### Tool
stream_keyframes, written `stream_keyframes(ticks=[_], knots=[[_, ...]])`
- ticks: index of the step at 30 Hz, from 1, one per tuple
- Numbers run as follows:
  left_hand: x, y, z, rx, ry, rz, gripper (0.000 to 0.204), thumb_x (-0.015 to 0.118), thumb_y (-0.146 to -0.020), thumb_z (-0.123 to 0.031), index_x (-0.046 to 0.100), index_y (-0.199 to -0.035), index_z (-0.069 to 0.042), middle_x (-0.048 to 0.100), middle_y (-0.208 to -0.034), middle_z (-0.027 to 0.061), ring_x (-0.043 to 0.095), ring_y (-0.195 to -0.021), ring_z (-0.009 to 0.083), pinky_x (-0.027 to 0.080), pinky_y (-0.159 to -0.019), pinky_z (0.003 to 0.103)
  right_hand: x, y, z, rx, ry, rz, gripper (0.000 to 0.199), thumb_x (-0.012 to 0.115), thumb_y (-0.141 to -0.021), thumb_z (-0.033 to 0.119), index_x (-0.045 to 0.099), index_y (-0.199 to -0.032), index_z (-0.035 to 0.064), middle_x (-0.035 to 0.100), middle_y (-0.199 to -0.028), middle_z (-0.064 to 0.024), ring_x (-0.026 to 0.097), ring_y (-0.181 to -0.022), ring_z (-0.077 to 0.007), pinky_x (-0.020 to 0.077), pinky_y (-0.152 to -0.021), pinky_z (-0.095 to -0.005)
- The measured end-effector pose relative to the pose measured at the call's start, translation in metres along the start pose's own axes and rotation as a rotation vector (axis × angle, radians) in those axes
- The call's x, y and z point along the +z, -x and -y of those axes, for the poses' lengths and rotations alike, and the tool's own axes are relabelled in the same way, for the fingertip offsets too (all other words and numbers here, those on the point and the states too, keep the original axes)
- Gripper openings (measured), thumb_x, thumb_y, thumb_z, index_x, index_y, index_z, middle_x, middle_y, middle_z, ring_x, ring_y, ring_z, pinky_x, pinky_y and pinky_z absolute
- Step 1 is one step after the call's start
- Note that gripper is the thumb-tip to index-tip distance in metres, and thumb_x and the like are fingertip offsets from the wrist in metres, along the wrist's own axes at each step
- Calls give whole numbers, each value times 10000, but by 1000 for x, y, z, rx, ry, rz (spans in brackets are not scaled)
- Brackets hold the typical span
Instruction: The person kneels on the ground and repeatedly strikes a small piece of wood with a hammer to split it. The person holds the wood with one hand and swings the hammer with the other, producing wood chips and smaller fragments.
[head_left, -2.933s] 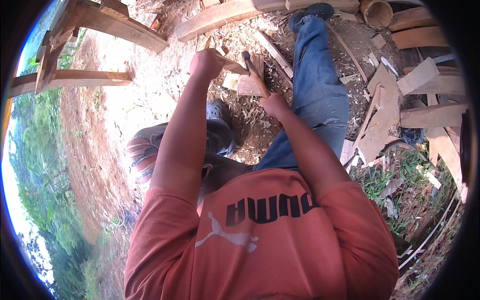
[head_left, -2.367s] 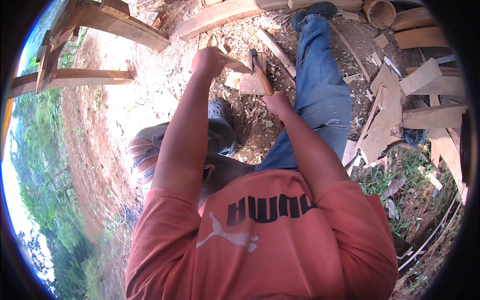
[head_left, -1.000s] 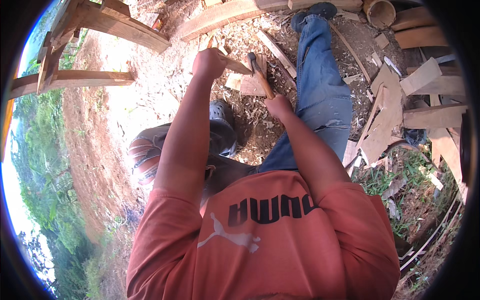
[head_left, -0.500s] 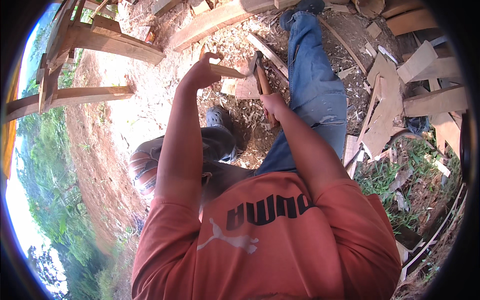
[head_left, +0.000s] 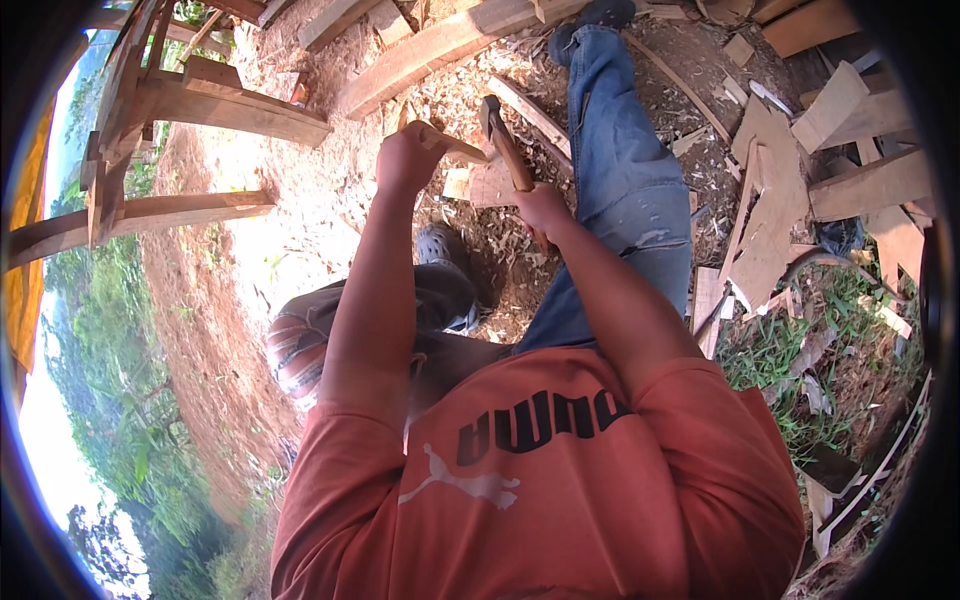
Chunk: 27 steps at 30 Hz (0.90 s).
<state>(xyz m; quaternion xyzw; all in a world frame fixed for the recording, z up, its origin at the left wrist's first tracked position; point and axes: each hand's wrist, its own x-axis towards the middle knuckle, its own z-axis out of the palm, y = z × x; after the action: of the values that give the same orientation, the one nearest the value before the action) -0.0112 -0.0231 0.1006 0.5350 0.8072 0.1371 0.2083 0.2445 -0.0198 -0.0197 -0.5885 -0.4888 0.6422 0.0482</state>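
My left hand (head_left: 405,160) is closed round a short, pale strip of wood (head_left: 462,149). The strip's free end points right, above a wooden block (head_left: 494,187) on the ground. In my right hand (head_left: 546,211) is a hatchet (head_left: 514,160), gripped by its wooden handle. Its dark metal head is up, just right of the strip's end and apart from it. My left fingers partly hide the strip's near end.
Wood shavings cover the ground around the block. A long curved timber (head_left: 430,58) lies beyond my hands. Notched beams (head_left: 225,108) stand at the left. Offcuts and boards (head_left: 770,210) are piled at the right, beside my outstretched jeans leg (head_left: 630,170).
The hatchet head has lifted away from the strip's end. My left hand has turned, and its finger that stuck out is now folded in nearer the wood.
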Motion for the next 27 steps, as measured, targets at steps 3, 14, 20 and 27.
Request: stream_keyframes(ticks=[3,14,20,27], knots=[[2,-6,0,-38,-35,16,381,834,-901,-362,759,-1149,-82,812,-1066,193,774,-1018,410,605,-914,527,4,2,7,-210,30,-91,443,723,-973,320,735,-1231,-39,782,-932,-235,788,-857,-376,608,-788,-496],[6,1,3,-1,-59,-64,361,793,-953,-256,647,-1218,-59,788,-1092,242,759,-1057,451,597,-926,555,-5,27,20,-178,177,-206,479,727,-1003,363,690,-1278,-27,778,-1115,-282,760,-1047,-466,593,-926,-521],[10,-2,8,-39,-111,-61,347,788,-964,-247,633,-1210,-57,789,-1093,241,763,-1054,457,598,-925,563,-12,41,47,-400,260,-275,464,703,-1028,411,699,-1187,-25,762,-1042,-284,750,-993,-484,579,-871,-560],[5,0,10,-134,-111,-63,399,826,-942,-306,649,-1200,-59,800,-1098,215,765,-1063,438,599,-924,547,10,9,0,-228,608,-163,485,677,-1041,391,707,-1203,-65,770,-1022,-298,768,-997,-465,599,-872,-537]])
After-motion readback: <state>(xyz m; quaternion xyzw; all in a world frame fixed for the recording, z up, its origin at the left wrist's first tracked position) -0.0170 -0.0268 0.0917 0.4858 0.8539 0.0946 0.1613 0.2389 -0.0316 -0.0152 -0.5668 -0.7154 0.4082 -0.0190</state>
